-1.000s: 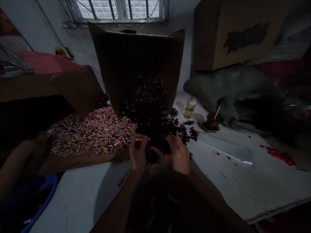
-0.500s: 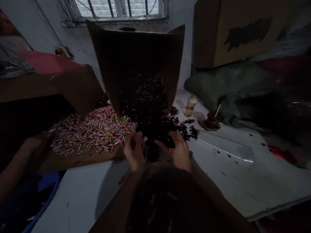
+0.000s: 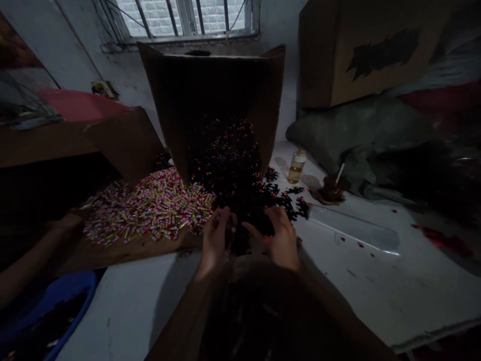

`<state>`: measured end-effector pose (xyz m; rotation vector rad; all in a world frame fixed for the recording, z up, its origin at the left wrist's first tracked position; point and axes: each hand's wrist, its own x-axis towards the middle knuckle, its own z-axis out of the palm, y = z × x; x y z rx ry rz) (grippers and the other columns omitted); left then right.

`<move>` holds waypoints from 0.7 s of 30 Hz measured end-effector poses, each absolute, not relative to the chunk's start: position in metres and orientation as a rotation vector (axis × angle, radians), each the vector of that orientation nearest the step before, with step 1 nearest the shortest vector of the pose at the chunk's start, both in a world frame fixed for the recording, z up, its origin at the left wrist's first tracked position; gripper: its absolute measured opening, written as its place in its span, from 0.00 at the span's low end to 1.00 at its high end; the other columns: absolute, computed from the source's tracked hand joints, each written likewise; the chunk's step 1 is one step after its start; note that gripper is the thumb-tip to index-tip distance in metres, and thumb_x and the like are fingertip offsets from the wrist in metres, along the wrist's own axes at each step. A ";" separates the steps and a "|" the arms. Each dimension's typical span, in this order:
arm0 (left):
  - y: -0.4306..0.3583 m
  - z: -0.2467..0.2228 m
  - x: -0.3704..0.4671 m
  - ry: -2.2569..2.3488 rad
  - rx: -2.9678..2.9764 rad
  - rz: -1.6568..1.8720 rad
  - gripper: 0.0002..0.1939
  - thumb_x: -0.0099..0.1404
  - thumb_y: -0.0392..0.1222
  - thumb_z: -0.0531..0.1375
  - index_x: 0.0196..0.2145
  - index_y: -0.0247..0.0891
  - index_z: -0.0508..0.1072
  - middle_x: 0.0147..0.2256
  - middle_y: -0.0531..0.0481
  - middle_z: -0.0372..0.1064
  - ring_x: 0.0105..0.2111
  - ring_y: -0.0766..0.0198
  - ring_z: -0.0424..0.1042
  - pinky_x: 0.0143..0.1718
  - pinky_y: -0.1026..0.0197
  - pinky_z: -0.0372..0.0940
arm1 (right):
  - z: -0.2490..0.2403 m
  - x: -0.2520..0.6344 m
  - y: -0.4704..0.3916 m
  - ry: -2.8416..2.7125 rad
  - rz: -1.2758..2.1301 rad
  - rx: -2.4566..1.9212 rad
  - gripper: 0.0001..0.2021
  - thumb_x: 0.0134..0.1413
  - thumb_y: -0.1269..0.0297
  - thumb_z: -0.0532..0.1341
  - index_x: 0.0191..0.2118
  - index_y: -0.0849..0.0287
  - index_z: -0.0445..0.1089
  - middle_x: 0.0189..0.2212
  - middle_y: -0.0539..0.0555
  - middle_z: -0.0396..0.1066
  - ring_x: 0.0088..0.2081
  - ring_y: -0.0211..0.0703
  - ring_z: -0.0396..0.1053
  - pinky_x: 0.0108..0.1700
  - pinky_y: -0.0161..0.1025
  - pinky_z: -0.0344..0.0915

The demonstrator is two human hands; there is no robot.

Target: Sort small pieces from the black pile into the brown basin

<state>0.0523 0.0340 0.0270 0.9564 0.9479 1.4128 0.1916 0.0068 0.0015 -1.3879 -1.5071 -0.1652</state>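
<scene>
with left hand (image 3: 215, 241) curled, cannot tell whether holding anything; with right hand (image 3: 283, 238) spread, seemingly empty, beside black pieces (image 3: 231, 158) spilling from box (image 3: 271, 113); could drag in colourful pieces (image 3: 150, 208) by brushing heap

A carton (image 3: 345, 50) sits atop what looks like a greenish sack (image 3: 345, 128).

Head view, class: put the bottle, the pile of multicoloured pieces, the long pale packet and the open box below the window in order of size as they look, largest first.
1. Open box below the window
2. Pile of multicoloured pieces
3. Long pale packet
4. Bottle
</scene>
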 end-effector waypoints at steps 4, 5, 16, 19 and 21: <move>0.030 0.026 0.051 1.035 1.285 1.386 0.20 0.58 0.61 0.67 0.31 0.40 0.72 0.14 0.62 0.57 0.14 0.72 0.53 0.16 0.70 0.48 | 0.002 0.193 0.006 -1.487 -0.132 -1.362 0.15 0.61 0.47 0.64 0.42 0.54 0.71 0.38 0.56 0.73 0.42 0.50 0.70 0.41 0.44 0.69; 0.028 0.025 0.051 1.062 1.360 1.373 0.18 0.59 0.58 0.67 0.33 0.40 0.74 0.15 0.60 0.60 0.15 0.71 0.57 0.17 0.69 0.51 | 0.002 0.194 0.006 -1.482 -0.134 -1.351 0.15 0.61 0.48 0.64 0.43 0.54 0.71 0.38 0.56 0.73 0.42 0.50 0.70 0.41 0.44 0.69; 0.021 0.025 0.047 1.145 1.531 1.603 0.09 0.63 0.48 0.65 0.29 0.41 0.75 0.17 0.58 0.61 0.18 0.70 0.59 0.20 0.69 0.53 | 0.002 0.193 0.007 -1.193 0.254 -1.127 0.19 0.69 0.51 0.54 0.57 0.52 0.71 0.59 0.58 0.69 0.60 0.50 0.67 0.61 0.50 0.65; 0.024 0.021 0.051 1.106 1.335 1.720 0.13 0.62 0.51 0.66 0.28 0.41 0.72 0.15 0.61 0.57 0.15 0.72 0.53 0.18 0.69 0.49 | -0.007 0.188 0.013 -0.928 0.587 -1.118 0.25 0.66 0.45 0.55 0.60 0.53 0.68 0.57 0.59 0.72 0.53 0.52 0.74 0.53 0.50 0.72; 0.026 0.018 0.055 1.042 1.164 1.758 0.15 0.62 0.55 0.66 0.30 0.41 0.71 0.14 0.63 0.53 0.14 0.72 0.49 0.16 0.69 0.46 | -0.016 0.184 0.018 -0.812 0.763 -1.105 0.28 0.62 0.41 0.57 0.58 0.55 0.69 0.54 0.60 0.75 0.45 0.52 0.78 0.48 0.49 0.74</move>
